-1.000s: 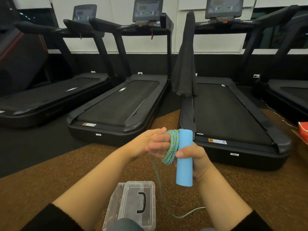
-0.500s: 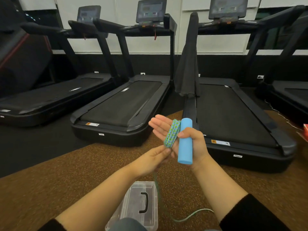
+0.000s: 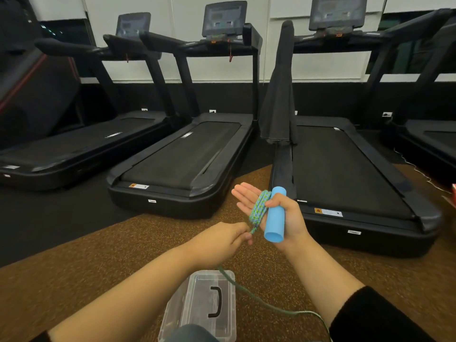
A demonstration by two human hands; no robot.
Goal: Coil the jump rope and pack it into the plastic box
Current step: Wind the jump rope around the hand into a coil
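Jump rope (image 3: 258,210), a braided cord flecked green and blue, sits wound in several tight loops across the flat fingers of the right hand (image 3: 276,213), just beside its smooth light-blue cylindrical handle (image 3: 274,215), which looks like foam. The right hand holds that handle against the palm with the thumb pressed over it while the fingers stay stretched out straight. The left hand (image 3: 222,239) is closed in a pinch on the cord just below the loops. From there the loose length drops slack, passes over a corner of the plastic box (image 3: 199,307) and trails to the right across the floor (image 3: 74,275), a speckled brown rubbery mat. The box is clear, rectangular with rounded corners, its lid shut and carrying a curved black grip. Beyond stand black treadmills (image 3: 182,154) with matte belts, a dark cloth (image 3: 280,95) draped over one rail.
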